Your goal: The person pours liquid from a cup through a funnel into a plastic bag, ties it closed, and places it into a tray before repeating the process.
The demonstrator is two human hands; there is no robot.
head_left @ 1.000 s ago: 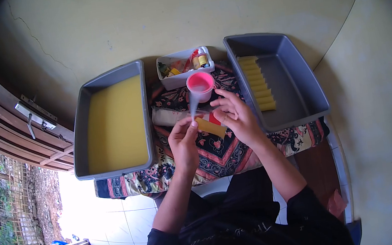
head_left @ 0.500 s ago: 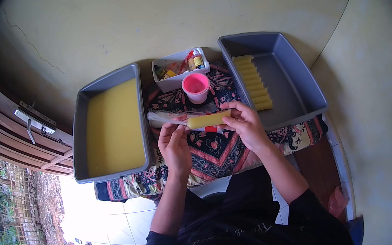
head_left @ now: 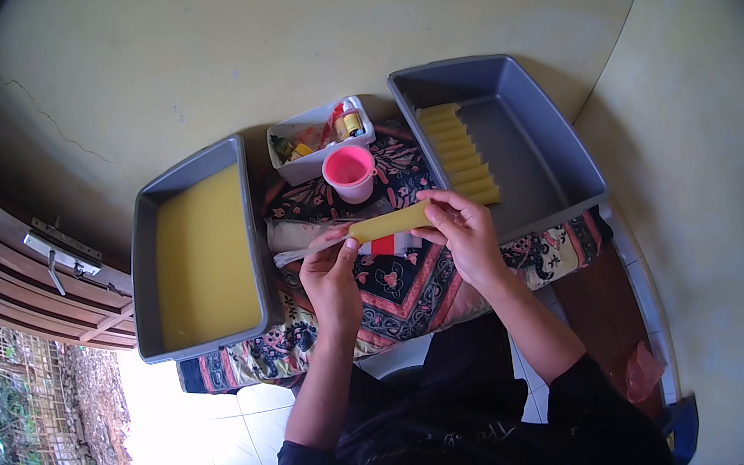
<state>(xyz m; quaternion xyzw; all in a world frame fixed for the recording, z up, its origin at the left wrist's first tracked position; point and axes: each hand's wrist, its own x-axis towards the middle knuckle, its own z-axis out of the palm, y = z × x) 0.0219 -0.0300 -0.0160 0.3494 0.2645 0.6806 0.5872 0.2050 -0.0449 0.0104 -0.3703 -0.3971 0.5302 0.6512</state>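
Both my hands hold one long yellow filled plastic tube (head_left: 387, 224) level above a patterned cloth (head_left: 399, 288). My left hand (head_left: 330, 272) pinches its clear empty end on the left. My right hand (head_left: 461, 229) grips its right end. Just behind the tube stands a pink cup (head_left: 348, 173). A grey tray (head_left: 194, 249) full of yellow liquid lies to the left. To the right, another grey tray (head_left: 531, 143) holds a row of several yellow filled tubes (head_left: 458, 156) along its left side.
A small white box (head_left: 318, 138) with little bottles and bits sits behind the pink cup. A clear plastic bag (head_left: 296, 234) lies on the cloth under my left hand. A wooden window frame (head_left: 26, 272) is at far left, a yellow wall behind.
The tube went from tilted under the pink cup to level between both hands. My right hand now grips its right end. The view shifted slightly left.
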